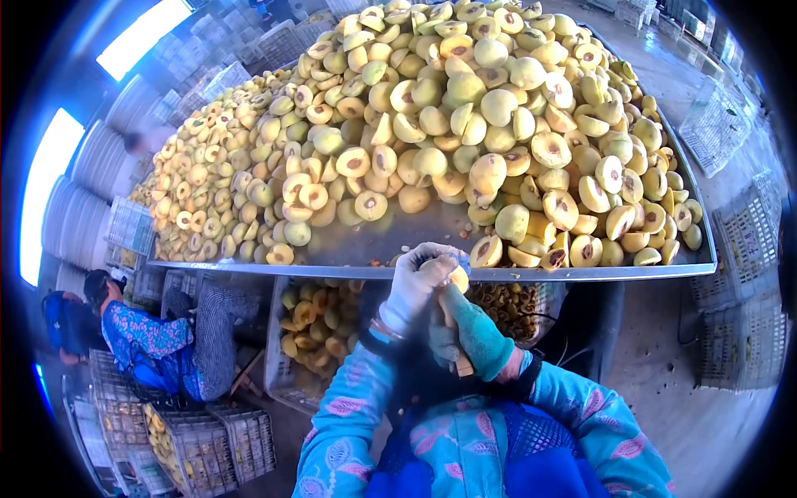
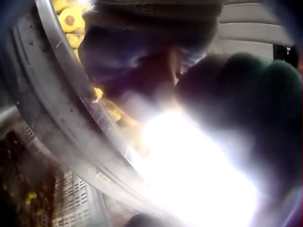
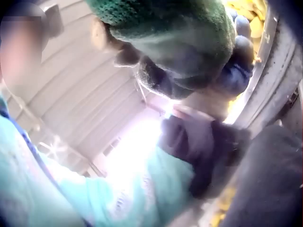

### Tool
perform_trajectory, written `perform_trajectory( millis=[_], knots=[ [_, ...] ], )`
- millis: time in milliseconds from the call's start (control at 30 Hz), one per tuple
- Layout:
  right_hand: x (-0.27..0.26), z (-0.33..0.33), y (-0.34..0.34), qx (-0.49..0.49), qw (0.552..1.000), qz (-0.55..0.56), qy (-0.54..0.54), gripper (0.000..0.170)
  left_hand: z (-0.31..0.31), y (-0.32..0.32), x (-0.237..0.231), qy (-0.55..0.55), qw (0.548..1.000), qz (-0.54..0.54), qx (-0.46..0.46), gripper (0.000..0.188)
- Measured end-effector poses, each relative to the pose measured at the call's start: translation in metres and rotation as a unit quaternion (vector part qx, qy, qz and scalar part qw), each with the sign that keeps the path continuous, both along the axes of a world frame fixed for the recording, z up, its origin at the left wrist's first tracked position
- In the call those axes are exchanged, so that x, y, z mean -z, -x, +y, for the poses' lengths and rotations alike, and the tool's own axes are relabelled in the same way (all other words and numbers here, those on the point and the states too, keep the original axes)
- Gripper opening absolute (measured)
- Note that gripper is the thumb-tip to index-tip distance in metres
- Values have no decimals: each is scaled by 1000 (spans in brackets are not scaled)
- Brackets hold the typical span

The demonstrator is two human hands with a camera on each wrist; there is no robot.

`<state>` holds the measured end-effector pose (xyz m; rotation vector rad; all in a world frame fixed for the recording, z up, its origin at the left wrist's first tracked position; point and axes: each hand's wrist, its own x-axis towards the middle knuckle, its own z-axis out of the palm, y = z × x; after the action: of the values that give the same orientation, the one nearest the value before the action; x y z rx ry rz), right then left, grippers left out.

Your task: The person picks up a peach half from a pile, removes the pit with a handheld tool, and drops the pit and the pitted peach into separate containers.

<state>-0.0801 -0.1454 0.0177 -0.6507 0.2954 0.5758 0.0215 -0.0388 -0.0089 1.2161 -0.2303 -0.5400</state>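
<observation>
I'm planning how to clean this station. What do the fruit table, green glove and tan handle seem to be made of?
The fruit table looks like metal, perhaps stainless steel: smooth, grey, with a shiny rim. The green glove is probably knitted fabric, matte, its surface textured in the right wrist view. The tan handle may be bare wood, going by colour; no grain shows.

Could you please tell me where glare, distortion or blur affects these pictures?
Head view: wide-angle bowing, black corners, blown-out openings at left, fruit pile fairly sharp; left wrist view: white glare in the lower part, left hand and right hand dark and blurred; right wrist view: glare below centre, softness throughout.
</observation>
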Motion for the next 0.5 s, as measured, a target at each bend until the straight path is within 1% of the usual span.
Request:
perform_trajectory(
  millis=[33, 67, 100, 133, 167, 200, 233, 300, 333, 367, 433, 467, 500],
  knots=[
    [1, 1, 1, -1, 995, -33, 97, 44, -2, 2, -6, -43, 998, -34, -20, 14],
    [6, 5, 3, -2, 995, -28, 92, 44, -2, 6, -8, -87, 993, -65, -39, 14],
    [13, 9, 0, 14, 1000, -5, 2, 46, -2, 6, -4, -87, 993, -65, -40, 14],
    [16, 10, -5, 29, 996, 16, -86, 48, -2, 2, 2, -63, 996, -39, -50, 14],
    [16, 9, -5, 28, 996, 13, -84, 48, -1, 0, 6, -38, 997, -13, -60, 14],
    [14, 9, -4, 7, 998, 18, -60, 49, 6, 1, 1, 36, 998, 55, -3, 19],
    [13, 9, -3, -15, 999, 22, -36, 50, 9, -2, -1, 36, 998, 54, -6, 19],
    [10, 0, 0, -49, 994, -36, 95, 50, 14, -3, 0, -45, 997, -20, 56, 17],
    [10, -2, 0, -50, 996, -28, 66, 49, 13, -2, 3, -43, 997, -20, 54, 17],
    [13, 1, -2, -53, 996, -29, 68, 49, 10, -2, 9, -48, 998, -47, 21, 16],
    [22, 14, -5, 16, 996, 23, -83, 52, 3, 0, 14, -61, 992, -105, -45, 16],
    [24, 21, -4, 41, 999, 16, 11, 51, 3, 4, 16, -76, 986, -129, -69, 15],
    [24, 22, -5, 39, 999, 17, 7, 51, 5, 5, 11, -81, 986, -128, -71, 15]
  ],
)
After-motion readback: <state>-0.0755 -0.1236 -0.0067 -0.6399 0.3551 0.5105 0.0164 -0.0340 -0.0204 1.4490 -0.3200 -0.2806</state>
